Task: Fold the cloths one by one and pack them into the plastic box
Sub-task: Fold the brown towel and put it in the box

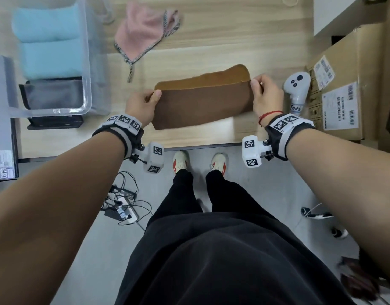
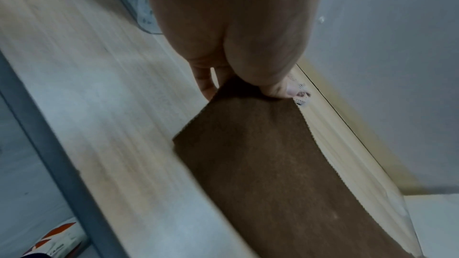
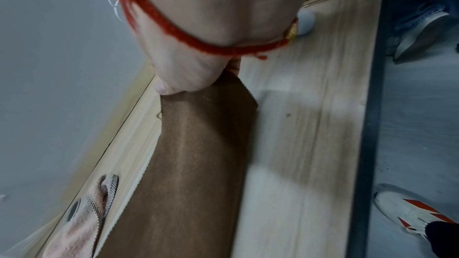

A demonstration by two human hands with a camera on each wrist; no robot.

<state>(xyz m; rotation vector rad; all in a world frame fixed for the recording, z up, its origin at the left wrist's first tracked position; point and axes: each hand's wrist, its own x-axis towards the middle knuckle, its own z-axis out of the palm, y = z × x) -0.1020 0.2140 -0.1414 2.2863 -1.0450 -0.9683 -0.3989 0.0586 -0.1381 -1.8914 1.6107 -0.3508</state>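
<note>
Between both hands, brown cloth point(image 1: 202, 102) stretched, left grip point(image 1: 143, 104) and right grip point(image 1: 265, 95) pinching its ends

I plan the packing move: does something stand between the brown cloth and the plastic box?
Nothing visible does. The brown rectangular cloth is held at both ends by the left hand and right hand; bare wooden table separates it from the clear plastic box.

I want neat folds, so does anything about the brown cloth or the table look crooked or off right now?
Yes. The brown cloth is folded unevenly: its far layer pokes out past the top edge, more toward the right hand. The left hand pinches the other end. The pink cloth lies crumpled, unfolded, beyond it.
</note>
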